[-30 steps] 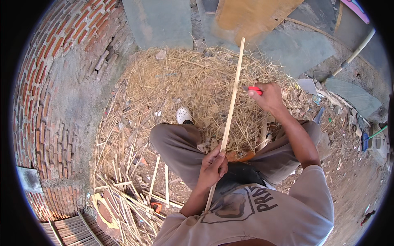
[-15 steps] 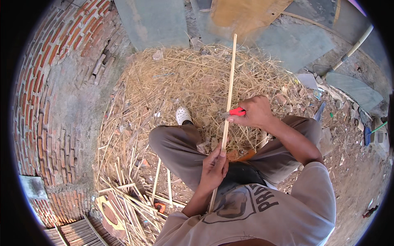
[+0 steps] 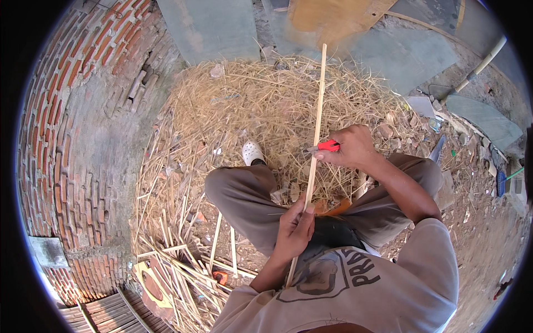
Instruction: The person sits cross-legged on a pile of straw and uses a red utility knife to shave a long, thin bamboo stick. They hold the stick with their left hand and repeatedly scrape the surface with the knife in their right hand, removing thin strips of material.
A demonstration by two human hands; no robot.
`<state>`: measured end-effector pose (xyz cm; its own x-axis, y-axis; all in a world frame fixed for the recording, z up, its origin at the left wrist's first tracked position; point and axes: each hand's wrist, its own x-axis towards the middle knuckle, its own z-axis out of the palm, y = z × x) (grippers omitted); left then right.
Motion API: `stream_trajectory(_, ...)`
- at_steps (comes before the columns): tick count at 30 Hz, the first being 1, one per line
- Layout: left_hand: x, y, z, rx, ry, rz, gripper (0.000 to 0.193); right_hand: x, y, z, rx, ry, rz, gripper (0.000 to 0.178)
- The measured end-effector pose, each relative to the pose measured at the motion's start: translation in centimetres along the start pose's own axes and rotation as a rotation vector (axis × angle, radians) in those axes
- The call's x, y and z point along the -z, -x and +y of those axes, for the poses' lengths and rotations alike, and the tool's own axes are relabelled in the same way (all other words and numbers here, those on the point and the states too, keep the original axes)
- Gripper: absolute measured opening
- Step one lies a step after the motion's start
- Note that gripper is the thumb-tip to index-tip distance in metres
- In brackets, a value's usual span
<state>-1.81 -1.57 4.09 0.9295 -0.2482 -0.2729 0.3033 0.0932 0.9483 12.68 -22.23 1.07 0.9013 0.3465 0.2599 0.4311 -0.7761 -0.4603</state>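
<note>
A long, narrow strip of pale wood or bamboo [image 3: 319,111] runs upright between my knees, its lower end close to my shirt. My left hand [image 3: 294,230] is closed around its lower part, thumb lying along it. Higher up, my right hand [image 3: 353,147] grips a small red-handled knife [image 3: 327,146]. The knife's short blade lies across the strip, while my right thumb touches or nearly touches the strip just below. Part of the knife's handle is hidden in my palm.
Straw-like shavings [image 3: 266,105] cover the ground ahead. At lower left, cut strips [image 3: 183,277] lie in a pile beside an orange object [image 3: 220,276]. A brick wall [image 3: 83,194] stands at left. Grey panels [image 3: 211,28] lie at the far side. A blade-like object [image 3: 437,149] is beyond my right knee.
The whole view has shifted slightly. My left hand sits a little nearer my body; the right hand and knife stay at about the same place on the strip.
</note>
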Motion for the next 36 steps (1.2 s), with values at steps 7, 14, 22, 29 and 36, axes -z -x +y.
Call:
stream_trajectory(7,-0.7,-0.2,0.7,-0.058,-0.086,0.039,0.041,0.4,-1.7,1.2,0.119,0.055,0.151,0.071)
stream_trajectory(14,-1.0,-0.2,1.0,-0.027,-0.082,-0.042,0.040,1.7,-4.5,5.5,-0.276,0.139,0.090,0.079)
stream_trajectory(22,-1.3,0.8,1.4,0.000,-0.077,-0.056,0.043,2.1,-5.5,7.1,-0.333,0.129,0.205,0.079)
stream_trajectory(29,-0.1,1.2,0.8,-0.037,-0.012,-0.070,0.040,6.4,-5.3,9.1,-0.549,-0.069,0.314,0.076)
stream_trajectory(36,0.3,-0.5,1.8,0.037,0.233,-0.053,0.041,1.2,0.4,-0.8,0.136,-0.019,0.146,0.067)
